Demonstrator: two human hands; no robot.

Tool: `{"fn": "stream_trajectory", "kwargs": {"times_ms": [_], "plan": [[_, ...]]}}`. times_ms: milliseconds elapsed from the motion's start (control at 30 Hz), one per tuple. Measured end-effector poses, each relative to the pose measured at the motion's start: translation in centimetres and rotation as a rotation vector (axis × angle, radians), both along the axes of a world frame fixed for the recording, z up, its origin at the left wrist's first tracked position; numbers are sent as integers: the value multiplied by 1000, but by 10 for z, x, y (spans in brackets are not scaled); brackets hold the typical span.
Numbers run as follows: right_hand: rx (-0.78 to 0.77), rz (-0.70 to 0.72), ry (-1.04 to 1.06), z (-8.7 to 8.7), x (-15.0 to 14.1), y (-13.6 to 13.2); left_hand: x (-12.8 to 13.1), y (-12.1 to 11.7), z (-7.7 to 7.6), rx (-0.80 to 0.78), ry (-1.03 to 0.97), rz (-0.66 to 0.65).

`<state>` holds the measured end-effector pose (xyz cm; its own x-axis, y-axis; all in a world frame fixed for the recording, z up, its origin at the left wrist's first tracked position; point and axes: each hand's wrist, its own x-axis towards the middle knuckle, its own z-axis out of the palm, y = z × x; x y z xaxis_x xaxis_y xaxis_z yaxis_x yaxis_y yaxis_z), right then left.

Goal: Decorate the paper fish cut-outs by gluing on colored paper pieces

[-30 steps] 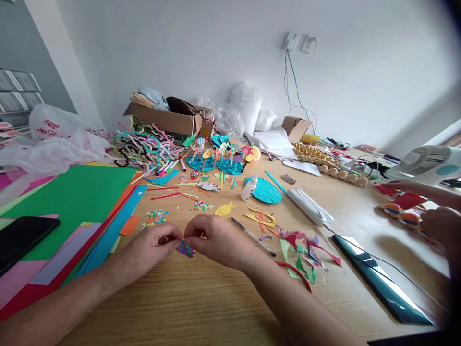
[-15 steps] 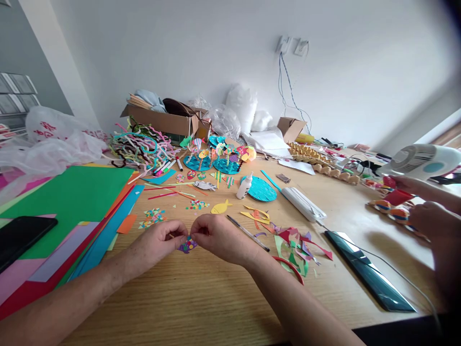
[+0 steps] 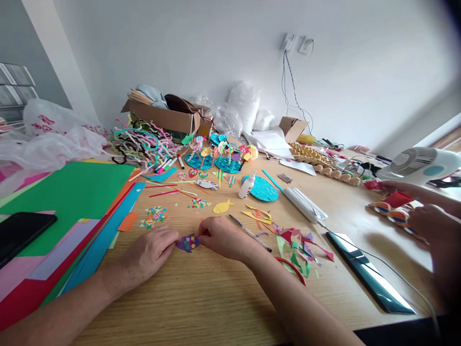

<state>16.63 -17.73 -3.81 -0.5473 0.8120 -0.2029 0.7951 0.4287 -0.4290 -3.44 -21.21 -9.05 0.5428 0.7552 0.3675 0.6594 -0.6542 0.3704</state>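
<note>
A purple paper fish [image 3: 188,242] covered with coloured dots lies on the table between my two hands. My left hand [image 3: 153,250] is closed at the fish's left end, its fingertips on the paper edge. Thumb and fingers of my right hand [image 3: 223,239] pinch the right end. Beyond them are a heap of small coloured paper bits [image 3: 154,217], a pile of paper dots [image 3: 200,203] and a yellow paper fish [image 3: 223,206]. A pen [image 3: 250,233] lies just right of my right hand.
Coloured paper sheets [image 3: 72,192] and a black phone [image 3: 25,235] lie left. A glue bottle [image 3: 247,186] stands by a blue disc [image 3: 264,188]. Paper scraps [image 3: 298,247], a red-handled tool [image 3: 293,270] and a dark glossy slab [image 3: 369,271] lie right. Another person's hands [image 3: 428,221] work at far right.
My hands were close together over the purple fish, pinching at it. Now they have parted to its two ends, the left hand lower and flatter, and more of the dotted fish shows.
</note>
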Motion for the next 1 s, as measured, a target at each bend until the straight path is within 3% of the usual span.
{"fn": "stream_trajectory", "kwargs": {"times_ms": [333, 1000], "plan": [[6, 26, -145, 1, -7, 3, -2, -2, -3, 12, 31, -12], [60, 52, -207, -2, -9, 3, -2, -1, -4, -13, 3, -26]]}}
